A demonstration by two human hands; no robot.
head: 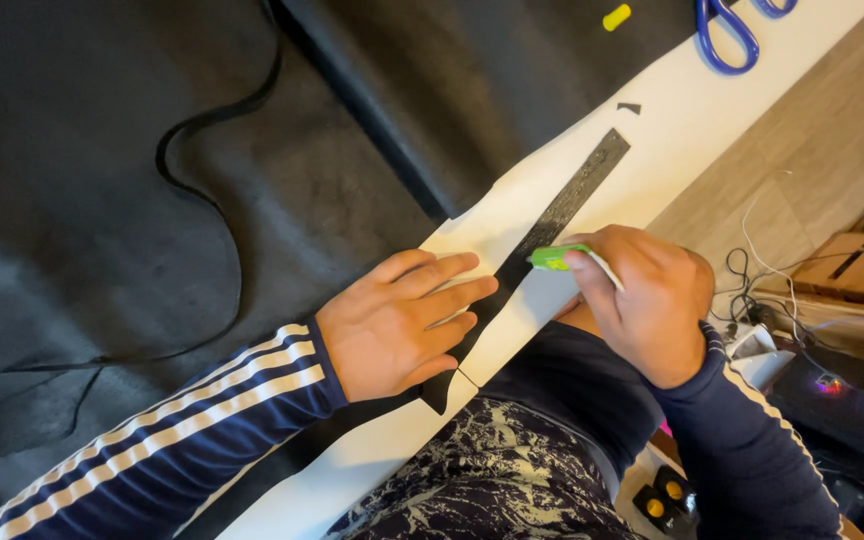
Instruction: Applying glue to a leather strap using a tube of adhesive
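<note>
Head view: you pressed a ruler flat and marked along it.

Your left hand point(397, 320) lay spread, grip open, palm down on the one dark ruler point(552, 225), which ran slantwise across the long white strip point(672, 130) on the table point(832, 20). Your right hand point(647, 300) had its grip closed on one green-capped marker point(555, 257), tip touching the ruler's edge. Black fabric point(102, 200) covered the table to the left. One pair of blue scissors point(737, 30) and one small yellow piece point(616, 17) lay at the top. Two brown cardboard boxes point(857, 265) sat on the floor at right.
</note>
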